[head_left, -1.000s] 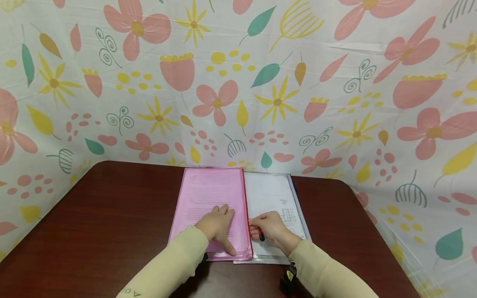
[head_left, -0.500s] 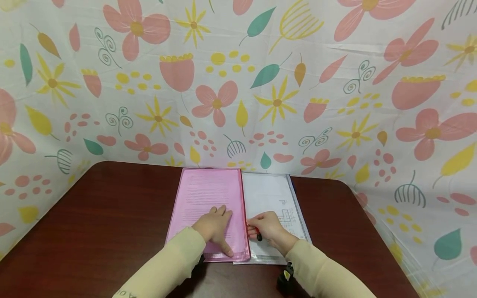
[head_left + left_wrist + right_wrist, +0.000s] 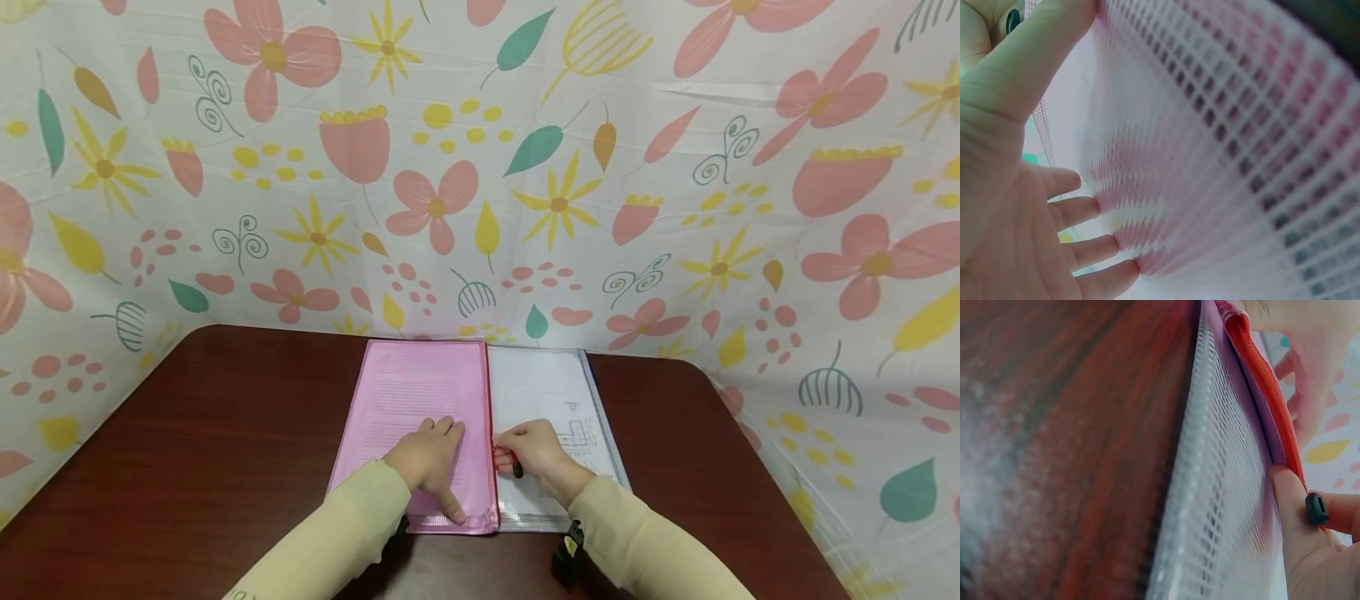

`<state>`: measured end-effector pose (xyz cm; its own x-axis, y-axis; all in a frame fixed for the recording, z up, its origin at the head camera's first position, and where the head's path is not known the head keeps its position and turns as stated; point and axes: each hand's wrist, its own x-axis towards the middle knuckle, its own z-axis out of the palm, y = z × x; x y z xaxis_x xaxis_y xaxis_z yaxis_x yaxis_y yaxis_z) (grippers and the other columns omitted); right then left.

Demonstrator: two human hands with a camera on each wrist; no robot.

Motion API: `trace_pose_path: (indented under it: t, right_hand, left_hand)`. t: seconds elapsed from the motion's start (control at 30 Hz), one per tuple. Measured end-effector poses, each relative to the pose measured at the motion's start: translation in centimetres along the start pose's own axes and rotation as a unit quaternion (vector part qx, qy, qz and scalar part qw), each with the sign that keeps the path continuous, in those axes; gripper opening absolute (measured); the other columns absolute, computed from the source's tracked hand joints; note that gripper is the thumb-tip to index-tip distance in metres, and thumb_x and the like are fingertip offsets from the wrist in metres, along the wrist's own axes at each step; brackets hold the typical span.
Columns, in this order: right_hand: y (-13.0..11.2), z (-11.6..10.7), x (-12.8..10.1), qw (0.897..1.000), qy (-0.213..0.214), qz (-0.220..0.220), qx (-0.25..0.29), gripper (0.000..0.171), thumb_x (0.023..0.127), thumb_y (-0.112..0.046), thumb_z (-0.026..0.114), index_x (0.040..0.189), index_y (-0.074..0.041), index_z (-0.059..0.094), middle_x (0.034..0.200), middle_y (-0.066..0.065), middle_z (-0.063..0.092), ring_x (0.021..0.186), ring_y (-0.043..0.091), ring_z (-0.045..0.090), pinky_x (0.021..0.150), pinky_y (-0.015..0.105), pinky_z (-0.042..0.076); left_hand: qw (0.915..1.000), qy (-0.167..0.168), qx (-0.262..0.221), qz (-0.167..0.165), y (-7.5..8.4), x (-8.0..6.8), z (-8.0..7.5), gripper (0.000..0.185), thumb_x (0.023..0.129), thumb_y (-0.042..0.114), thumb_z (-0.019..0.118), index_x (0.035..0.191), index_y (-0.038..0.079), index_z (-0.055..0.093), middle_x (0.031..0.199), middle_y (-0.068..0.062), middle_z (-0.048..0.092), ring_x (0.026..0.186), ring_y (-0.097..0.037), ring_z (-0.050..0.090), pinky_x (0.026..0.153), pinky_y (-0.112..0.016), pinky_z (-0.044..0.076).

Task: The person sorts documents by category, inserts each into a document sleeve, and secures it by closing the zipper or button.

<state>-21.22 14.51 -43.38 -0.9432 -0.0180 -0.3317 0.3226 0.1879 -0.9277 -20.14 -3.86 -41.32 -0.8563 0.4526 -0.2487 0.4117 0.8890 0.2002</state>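
Note:
A pink zip document pouch (image 3: pixel 420 375) with a printed sheet inside lies on the table in the head view. My left hand (image 3: pixel 429 457) rests on its lower half with the fingers spread and the thumb toward the near edge. At the pouch's right side my right hand (image 3: pixel 542 452) pinches the zip pull (image 3: pixel 517 467) of the red zip, whose dark end (image 3: pixel 1317 508) shows in the right wrist view. There the red zip (image 3: pixel 1263 372) runs along the pouch's edge. The right hand lies above a clear pouch (image 3: pixel 525 379) holding a white sheet with drawn diagrams, partly covered by the pink one.
The dark red-brown table (image 3: pixel 247 425) extends to both sides of the pouches. Behind it hangs a white cloth (image 3: pixel 480 167) printed with flowers and leaves, meeting the table's back edge.
The pink pouch has shifted slightly left and toward me, with both hands moving left along with it. My right hand keeps its pinch and sits slightly farther up the zip edge.

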Motion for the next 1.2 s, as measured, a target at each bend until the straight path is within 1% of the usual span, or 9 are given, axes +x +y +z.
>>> trace_pose_path:
  t: [0.07, 0.23, 0.43, 0.53, 0.77, 0.97, 1.2]
  right_hand:
    - [-0.1, 0.1, 0.2, 1.000, -0.001, 0.001, -0.001, 0.019, 0.088, -0.003, 0.061, 0.095, 0.014, 0.065, 0.066, 0.010, 0.067, 0.054, 0.012, 0.064, 0.058, 0.030, 0.057]
    - [-0.3, 0.2, 0.6, 1.000, -0.007, 0.002, -0.002, 0.020, 0.088, -0.002, 0.060, 0.095, 0.016, 0.064, 0.067, 0.012, 0.067, 0.054, 0.012, 0.064, 0.058, 0.030, 0.058]
    - [-0.8, 0.3, 1.0, 1.000, 0.002, 0.005, -0.008, 0.019, 0.088, -0.003, 0.062, 0.094, 0.014, 0.065, 0.065, 0.012, 0.068, 0.053, 0.013, 0.065, 0.058, 0.030, 0.058]
    - [-1.0, 0.3, 1.2, 1.000, 0.009, 0.009, -0.010, 0.018, 0.087, -0.004, 0.063, 0.094, 0.012, 0.066, 0.066, 0.011, 0.067, 0.053, 0.013, 0.064, 0.057, 0.029, 0.057]
    - [-1.5, 0.4, 1.6, 1.000, 0.010, 0.003, -0.015, 0.019, 0.088, -0.003, 0.062, 0.094, 0.014, 0.065, 0.065, 0.012, 0.068, 0.051, 0.012, 0.063, 0.056, 0.029, 0.057]
    - [-1.8, 0.6, 2.0, 1.000, 0.015, 0.006, -0.021, 0.019, 0.087, -0.003, 0.063, 0.095, 0.013, 0.066, 0.065, 0.013, 0.069, 0.053, 0.014, 0.064, 0.058, 0.030, 0.057]
    - [-1.9, 0.6, 2.7, 0.999, 0.022, 0.010, -0.025, 0.019, 0.087, -0.004, 0.064, 0.096, 0.013, 0.066, 0.068, 0.013, 0.068, 0.053, 0.013, 0.064, 0.058, 0.029, 0.057]
  left_hand:
    - [1.0000, 0.000, 0.003, 0.001, 0.0, -0.1, -0.1, 0.137, 0.036, 0.065, 0.085, 0.147, 0.005, 0.029, 0.150, -0.014, 0.034, 0.134, -0.035, 0.036, 0.105, -0.046, 0.039]
    - [0.9998, 0.004, 0.016, 0.008, -0.1, -0.3, -0.2, 0.135, 0.035, 0.064, 0.086, 0.145, 0.005, 0.034, 0.146, -0.012, 0.039, 0.130, -0.031, 0.039, 0.103, -0.045, 0.042]
    - [0.9998, 0.004, 0.018, 0.013, 0.0, -0.4, -0.3, 0.133, 0.034, 0.064, 0.086, 0.142, 0.004, 0.038, 0.140, -0.012, 0.043, 0.125, -0.030, 0.042, 0.102, -0.043, 0.043]
    - [0.9997, 0.000, 0.018, 0.014, 0.0, -0.4, -0.4, 0.130, 0.034, 0.062, 0.088, 0.139, 0.003, 0.040, 0.136, -0.012, 0.045, 0.123, -0.030, 0.043, 0.100, -0.042, 0.045]
    - [0.9995, -0.004, 0.027, 0.014, 0.0, -0.4, -0.5, 0.121, 0.033, 0.056, 0.090, 0.133, 0.004, 0.046, 0.126, -0.010, 0.049, 0.114, -0.027, 0.046, 0.095, -0.040, 0.048]
    - [0.9994, -0.007, 0.031, 0.017, 0.0, -0.4, -0.6, 0.122, 0.031, 0.055, 0.090, 0.132, 0.005, 0.045, 0.126, -0.009, 0.048, 0.113, -0.026, 0.046, 0.094, -0.039, 0.049]
    - [0.9997, -0.006, 0.021, 0.012, -0.1, -0.4, -0.6, 0.121, 0.030, 0.054, 0.091, 0.132, 0.005, 0.045, 0.129, -0.009, 0.046, 0.113, -0.026, 0.046, 0.093, -0.041, 0.049]
